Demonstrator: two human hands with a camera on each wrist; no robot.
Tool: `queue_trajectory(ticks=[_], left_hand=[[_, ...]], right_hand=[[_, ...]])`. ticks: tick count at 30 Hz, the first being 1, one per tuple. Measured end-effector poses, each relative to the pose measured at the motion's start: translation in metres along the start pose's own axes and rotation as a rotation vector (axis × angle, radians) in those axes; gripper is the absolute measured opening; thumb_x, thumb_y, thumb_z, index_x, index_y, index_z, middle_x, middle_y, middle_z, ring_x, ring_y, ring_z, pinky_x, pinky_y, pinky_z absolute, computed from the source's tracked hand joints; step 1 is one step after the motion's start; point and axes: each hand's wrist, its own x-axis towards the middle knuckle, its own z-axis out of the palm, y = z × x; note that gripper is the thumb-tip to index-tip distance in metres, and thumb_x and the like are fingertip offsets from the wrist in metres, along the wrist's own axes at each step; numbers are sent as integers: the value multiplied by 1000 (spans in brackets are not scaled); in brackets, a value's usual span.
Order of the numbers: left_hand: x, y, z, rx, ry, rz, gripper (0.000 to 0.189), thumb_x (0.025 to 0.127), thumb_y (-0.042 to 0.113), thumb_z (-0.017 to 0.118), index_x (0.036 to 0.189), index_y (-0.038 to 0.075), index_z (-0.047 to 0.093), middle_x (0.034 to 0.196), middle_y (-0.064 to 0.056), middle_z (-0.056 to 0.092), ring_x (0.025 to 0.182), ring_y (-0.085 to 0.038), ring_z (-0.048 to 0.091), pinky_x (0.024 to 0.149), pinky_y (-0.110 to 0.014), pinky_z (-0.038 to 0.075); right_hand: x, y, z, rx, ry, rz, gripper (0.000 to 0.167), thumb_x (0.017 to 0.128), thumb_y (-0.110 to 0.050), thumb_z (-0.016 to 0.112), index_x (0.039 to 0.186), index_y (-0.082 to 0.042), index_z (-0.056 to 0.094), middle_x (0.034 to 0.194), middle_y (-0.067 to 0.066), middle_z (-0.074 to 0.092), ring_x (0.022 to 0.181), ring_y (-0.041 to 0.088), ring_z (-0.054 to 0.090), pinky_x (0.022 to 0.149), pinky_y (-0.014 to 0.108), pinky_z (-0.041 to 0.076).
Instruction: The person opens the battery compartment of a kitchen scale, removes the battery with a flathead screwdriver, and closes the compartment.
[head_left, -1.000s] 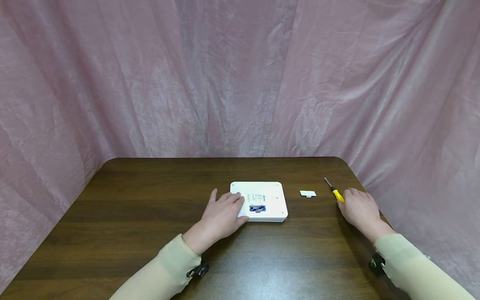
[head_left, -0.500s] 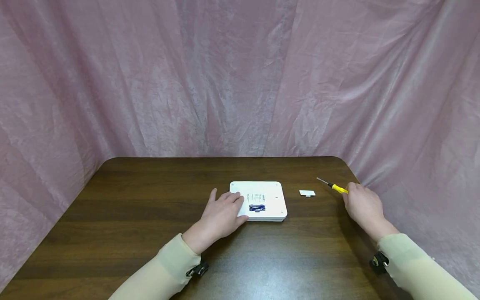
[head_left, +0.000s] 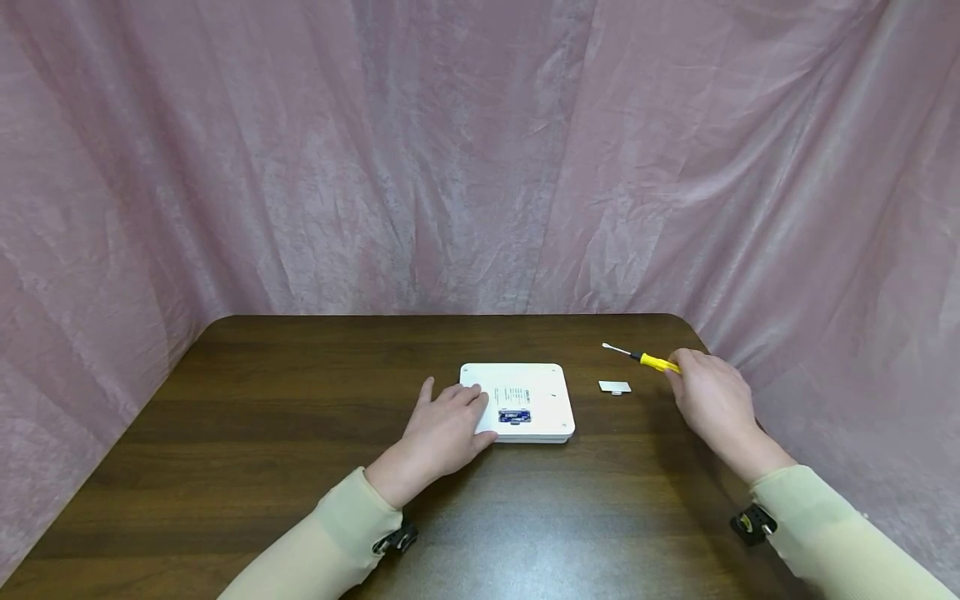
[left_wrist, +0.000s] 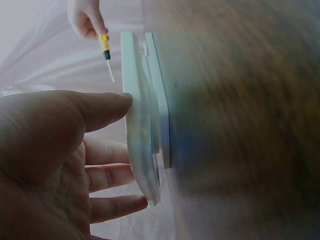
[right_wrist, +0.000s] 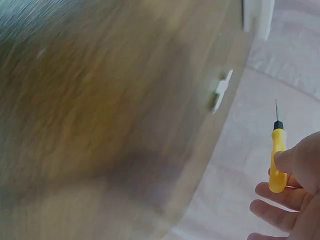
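A white flat device (head_left: 536, 404), like an upturned kitchen scale, lies on the brown table with its label side up. Blue batteries (head_left: 514, 416) show in its uncovered battery slot. My left hand (head_left: 444, 429) rests on the device's left part, fingers spread and fairly straight; in the left wrist view the thumb (left_wrist: 107, 107) touches its edge. My right hand (head_left: 716, 404) holds a yellow-handled screwdriver (head_left: 654, 362) above the table at the right, its tip pointing left. In the right wrist view thumb and forefinger pinch the handle (right_wrist: 278, 160), while the other fingers extend loosely.
A small white battery cover (head_left: 615, 387) with a tab lies between the device and my right hand. The wooden table (head_left: 300, 392) has rounded far corners. A pink curtain (head_left: 480, 167) hangs behind it.
The screwdriver has been lifted off the table and swung so its shaft points left. My right hand has moved up and slightly left with it. My left hand has stayed put.
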Motion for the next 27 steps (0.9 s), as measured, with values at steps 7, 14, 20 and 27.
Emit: queue_trajectory(ticks=[7, 14, 20, 27], left_hand=[[-1, 0, 0, 4, 2, 2, 63, 106, 53, 73, 153, 11, 67, 159, -8, 60, 148, -31, 54, 124, -74, 27], [-1, 0, -1, -1, 2, 0, 63, 106, 53, 73, 153, 11, 67, 160, -8, 60, 149, -31, 54, 125, -74, 27], [-1, 1, -1, -5, 1, 2, 63, 106, 52, 73, 153, 11, 67, 160, -8, 60, 149, -31, 54, 125, -74, 26], [-1, 0, -1, -6, -6, -3, 64, 106, 53, 72, 154, 11, 66, 161, -8, 59, 150, -31, 53, 125, -74, 25]], right_hand=[[3, -22, -8, 3, 0, -66, 16, 97, -6, 83, 108, -1, 73, 99, 16, 75, 90, 43, 68, 77, 62, 53], [6, -42, -13, 10, 33, -163, 18, 93, -6, 87, 107, -3, 77, 100, 12, 75, 93, 41, 69, 80, 59, 54], [9, -56, -17, 26, 29, -194, 17, 94, -6, 86, 109, -5, 78, 100, 10, 75, 96, 39, 69, 84, 58, 54], [12, -67, -17, 52, 19, -233, 17, 93, -5, 87, 109, -5, 80, 101, 8, 76, 100, 38, 69, 87, 58, 54]])
